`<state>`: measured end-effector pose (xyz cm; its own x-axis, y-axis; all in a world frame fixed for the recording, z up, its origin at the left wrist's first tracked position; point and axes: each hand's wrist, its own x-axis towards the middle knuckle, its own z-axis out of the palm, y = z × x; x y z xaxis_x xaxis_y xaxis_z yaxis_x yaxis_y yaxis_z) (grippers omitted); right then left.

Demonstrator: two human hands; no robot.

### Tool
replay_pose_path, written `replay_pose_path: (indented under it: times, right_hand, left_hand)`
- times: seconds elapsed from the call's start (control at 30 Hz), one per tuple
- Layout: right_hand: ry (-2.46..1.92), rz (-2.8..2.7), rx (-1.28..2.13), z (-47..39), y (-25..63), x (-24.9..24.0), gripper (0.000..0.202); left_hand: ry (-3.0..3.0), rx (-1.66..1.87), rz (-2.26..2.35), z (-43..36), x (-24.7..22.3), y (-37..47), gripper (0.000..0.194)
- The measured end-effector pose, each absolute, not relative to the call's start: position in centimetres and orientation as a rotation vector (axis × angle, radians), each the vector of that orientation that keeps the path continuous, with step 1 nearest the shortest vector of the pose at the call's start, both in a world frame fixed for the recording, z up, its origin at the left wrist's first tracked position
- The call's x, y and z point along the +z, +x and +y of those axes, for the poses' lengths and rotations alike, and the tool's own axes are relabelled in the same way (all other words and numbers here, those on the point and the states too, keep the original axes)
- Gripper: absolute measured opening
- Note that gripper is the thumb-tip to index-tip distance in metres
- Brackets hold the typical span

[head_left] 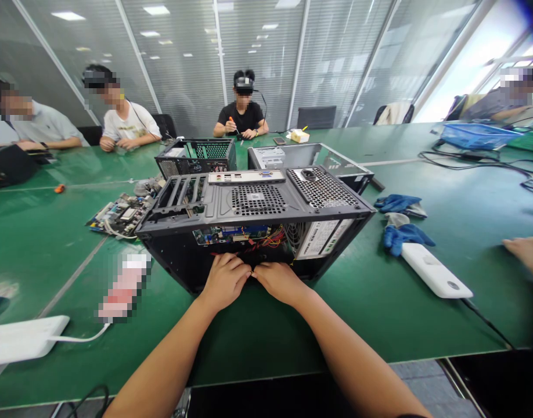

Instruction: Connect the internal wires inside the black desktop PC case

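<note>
A black computer case stands on the green table in front of me, its vented rear panel facing up and its open side towards me. Inside show a blue circuit board, red and yellow cables and a power supply with a white label. My left hand and my right hand meet at the lower edge of the opening, thumbs nearly touching. Both have their fingers curled and pinched together around something small, perhaps thin wires. What they hold is mostly hidden behind the fingers.
Behind the case stand two more open cases. A loose motherboard lies left, near a phone wired to a white power bank. Blue gloves and another power bank lie right. Several people sit around the table.
</note>
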<state>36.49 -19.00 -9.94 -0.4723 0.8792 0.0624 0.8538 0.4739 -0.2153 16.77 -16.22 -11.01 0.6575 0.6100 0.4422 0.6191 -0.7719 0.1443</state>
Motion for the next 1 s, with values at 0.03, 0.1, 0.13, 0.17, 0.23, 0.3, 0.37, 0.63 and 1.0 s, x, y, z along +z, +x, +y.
replay_pose_path:
  times: [0.03, 0.1, 0.13, 0.17, 0.23, 0.3, 0.37, 0.63, 1.0]
  right_hand:
    - [-1.508, -2.547, 0.231, -19.00, 36.49, -9.98, 0.033]
    - [-1.498, -2.527, 0.262, -19.02, 36.52, -9.98, 0.033]
    - [-1.496, -2.517, 0.284, -19.05, 36.55, -9.95, 0.033]
    - [-1.495, -2.507, 0.304, -19.09, 36.57, -9.89, 0.033]
    - [-1.501, -2.494, 0.333, -19.17, 36.60, -9.74, 0.033]
    - [-1.510, -2.488, 0.349, -19.22, 36.61, -9.62, 0.033]
    - [-1.515, -2.485, 0.355, -19.22, 36.59, -9.59, 0.033]
    - [-1.519, -2.520, 0.262, -19.08, 36.51, -9.86, 0.033]
    - [-1.548, -2.512, 0.284, -19.22, 36.57, -9.73, 0.033]
  left_hand:
    - [-2.843, -0.755, -1.052, -16.19, -11.06, 16.77, 0.019]
    - [-2.834, -0.785, -1.036, -16.13, -11.20, 16.75, 0.019]
    - [-2.827, -0.806, -1.023, -16.10, -11.28, 16.73, 0.019]
    - [-2.819, -0.829, -1.008, -16.08, -11.36, 16.72, 0.019]
    - [-2.808, -0.866, -0.983, -16.06, -11.49, 16.68, 0.018]
    - [-2.805, -0.875, -0.978, -16.06, -11.53, 16.66, 0.017]
    - [-2.811, -0.856, -0.993, -16.08, -11.48, 16.66, 0.018]
    - [-2.843, -0.792, -1.039, -16.16, -11.05, 16.79, 0.020]
    - [-2.786, -0.867, -0.913, -16.00, -11.16, 16.61, 0.019]
